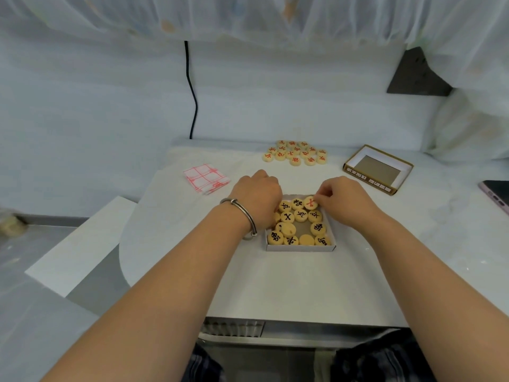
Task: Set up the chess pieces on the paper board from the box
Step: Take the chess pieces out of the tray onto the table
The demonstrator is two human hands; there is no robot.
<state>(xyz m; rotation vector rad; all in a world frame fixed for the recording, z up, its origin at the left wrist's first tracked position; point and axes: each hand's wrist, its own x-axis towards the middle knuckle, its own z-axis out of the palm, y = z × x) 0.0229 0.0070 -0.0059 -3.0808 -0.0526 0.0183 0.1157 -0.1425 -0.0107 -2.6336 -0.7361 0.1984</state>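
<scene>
Down on the white table (275,285), a shallow white cardboard box (300,248) holds round wooden pieces with black characters (287,217). The right hand (344,199) pinches a red-marked wooden piece (310,202) at the box's far right corner. The left hand (257,197) curls over the box's left rim; whether it grips anything cannot be told. A folded red-gridded paper board (206,179) lies to the left, and a cluster of red-marked pieces (296,154) lies beyond the box.

Left hand (257,198) and right hand (345,201) reach forward, curled.
</scene>
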